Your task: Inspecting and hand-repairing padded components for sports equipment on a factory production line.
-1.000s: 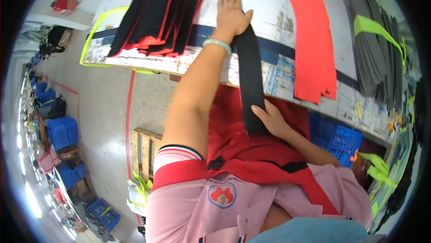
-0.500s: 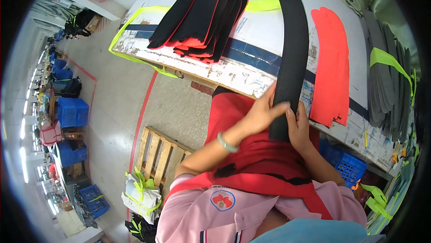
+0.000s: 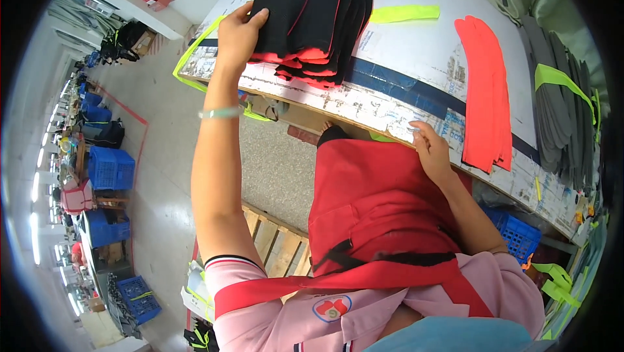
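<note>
Fingers of the left hand (image 3: 235, 39) are on the left edge of the black strips (image 3: 305, 14), thumb laid on top. Can't tell if they're really pinching. So the stack sits just right of those fingers, long axis running away from the person, red-edged near ends pointing back at the table's front edge, far ends cropped out. Fingers of the right hand (image 3: 433, 155) are loosely curled, holding nothing, at the front of the table (image 3: 390, 59). Right of them: coral strips (image 3: 484, 98), also lengthwise. Beyond them, 1 neon yellow strip (image 3: 409, 14) lies crosswise between those 2 piles. Farther right of the right fingers, a gray bundle (image 3: 552, 124), plus a blue basket (image 3: 520, 236) lower down.
</note>
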Demonstrator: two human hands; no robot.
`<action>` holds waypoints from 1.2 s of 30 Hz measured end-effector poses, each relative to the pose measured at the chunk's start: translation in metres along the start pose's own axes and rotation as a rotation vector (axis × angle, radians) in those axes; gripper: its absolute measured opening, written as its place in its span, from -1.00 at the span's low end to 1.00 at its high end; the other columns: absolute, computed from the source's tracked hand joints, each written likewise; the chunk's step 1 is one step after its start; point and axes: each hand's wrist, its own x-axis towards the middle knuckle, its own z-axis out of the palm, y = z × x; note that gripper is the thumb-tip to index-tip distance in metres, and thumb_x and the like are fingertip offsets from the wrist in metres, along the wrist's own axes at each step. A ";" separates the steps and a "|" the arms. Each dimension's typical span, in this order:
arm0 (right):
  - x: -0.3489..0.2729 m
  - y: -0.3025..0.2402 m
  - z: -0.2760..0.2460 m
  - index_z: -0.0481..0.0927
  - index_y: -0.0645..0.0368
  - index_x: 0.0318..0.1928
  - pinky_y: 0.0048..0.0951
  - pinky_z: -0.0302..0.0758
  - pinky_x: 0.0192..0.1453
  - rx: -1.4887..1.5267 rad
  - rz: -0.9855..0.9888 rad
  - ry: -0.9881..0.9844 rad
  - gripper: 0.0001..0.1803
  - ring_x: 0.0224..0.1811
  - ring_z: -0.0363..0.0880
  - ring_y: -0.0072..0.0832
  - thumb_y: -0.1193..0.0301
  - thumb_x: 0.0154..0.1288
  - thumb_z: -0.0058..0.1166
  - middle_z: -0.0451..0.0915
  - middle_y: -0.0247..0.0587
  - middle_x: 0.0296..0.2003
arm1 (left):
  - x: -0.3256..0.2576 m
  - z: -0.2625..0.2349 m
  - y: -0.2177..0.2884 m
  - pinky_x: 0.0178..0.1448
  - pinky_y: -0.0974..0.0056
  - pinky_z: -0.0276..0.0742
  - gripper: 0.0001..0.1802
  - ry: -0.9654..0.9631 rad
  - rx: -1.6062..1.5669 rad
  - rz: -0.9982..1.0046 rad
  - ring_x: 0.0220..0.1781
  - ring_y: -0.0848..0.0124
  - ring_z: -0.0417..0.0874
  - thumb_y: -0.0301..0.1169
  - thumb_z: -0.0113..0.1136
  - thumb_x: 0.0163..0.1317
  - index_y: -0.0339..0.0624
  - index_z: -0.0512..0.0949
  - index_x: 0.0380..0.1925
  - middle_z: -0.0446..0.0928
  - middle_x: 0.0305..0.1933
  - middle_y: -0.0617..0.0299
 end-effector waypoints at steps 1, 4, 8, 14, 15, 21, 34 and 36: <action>-0.001 -0.001 0.002 0.53 0.15 -0.01 -0.47 0.46 -0.32 -0.059 -0.045 0.035 -0.78 -0.44 0.58 -0.41 0.48 0.38 -0.06 0.60 -0.15 -0.41 | 0.014 0.001 -0.010 -0.03 0.39 0.51 -0.48 -0.003 -0.010 0.005 -0.14 0.42 0.62 -0.35 0.26 0.19 -0.47 0.46 0.10 0.64 -0.14 -0.01; -0.001 0.003 0.005 0.55 0.17 -0.05 -0.38 0.52 -0.19 -0.125 -0.143 0.125 -0.79 -0.27 0.63 -0.23 0.49 0.34 -0.04 0.62 -0.07 -0.27 | 0.037 0.012 -0.031 0.06 0.22 0.50 -0.48 -0.096 0.497 0.007 -0.07 0.14 0.67 -0.16 0.28 0.12 -0.29 0.58 0.01 0.64 -0.12 -0.09; -0.002 -0.007 -0.003 0.54 0.17 -0.04 -0.31 0.52 -0.07 -0.095 -0.123 0.044 -0.78 -0.15 0.61 -0.12 0.48 0.31 -0.02 0.62 -0.03 -0.22 | 0.032 -0.009 -0.052 0.19 0.14 0.42 -0.47 -0.015 0.779 0.157 0.10 0.04 0.58 -0.02 0.20 0.13 -0.17 0.62 -0.03 0.60 -0.01 -0.10; -0.028 -0.010 -0.102 0.56 0.13 0.01 -0.31 0.43 0.15 -0.388 -0.256 0.035 -0.63 0.02 0.51 -0.19 0.54 0.14 0.05 0.57 -0.10 -0.09 | -0.071 0.031 0.027 0.16 0.25 0.40 -0.77 0.141 0.518 0.625 0.03 0.23 0.56 -0.49 0.18 0.21 -0.26 0.61 -0.12 0.56 -0.01 0.08; -0.035 -0.009 -0.120 0.56 0.12 0.01 -0.27 0.40 0.20 -0.647 -0.212 0.030 -0.59 0.05 0.48 -0.18 0.54 0.09 0.06 0.56 -0.10 -0.05 | -0.095 0.039 0.033 0.17 0.27 0.40 -0.78 0.057 0.418 0.562 0.03 0.28 0.55 -0.52 0.17 0.21 -0.25 0.61 -0.13 0.57 -0.04 0.11; -0.054 0.052 -0.138 0.57 0.13 -0.01 -0.21 0.35 0.21 -0.743 -0.153 0.106 -0.61 0.08 0.47 -0.21 0.50 0.07 0.05 0.54 -0.14 0.04 | -0.205 0.147 -0.021 -0.06 0.41 0.50 -0.77 -0.628 -0.205 -0.186 -0.22 0.52 0.59 -0.42 0.13 0.33 -0.30 0.60 -0.09 0.62 -0.22 0.23; -0.109 0.021 -0.092 0.45 0.17 0.15 -0.39 0.38 0.15 0.147 0.079 0.128 -0.52 0.04 0.46 -0.43 0.36 0.22 0.16 0.47 -0.17 0.03 | -0.302 0.271 -0.016 0.14 0.20 0.53 -0.57 -0.617 -0.894 -0.823 0.07 0.28 0.58 -0.34 0.09 0.36 -0.41 0.37 0.12 0.51 0.08 0.06; -0.121 0.026 -0.103 0.42 0.20 0.18 -0.66 0.36 -0.20 0.454 0.301 -0.080 -0.55 -0.31 0.37 -0.78 0.46 0.27 0.10 0.47 -0.44 -0.26 | -0.315 0.274 -0.026 0.22 0.21 0.48 -0.53 -0.678 -1.044 -0.817 0.14 0.28 0.54 -0.34 0.11 0.35 -0.29 0.32 0.20 0.45 0.17 0.07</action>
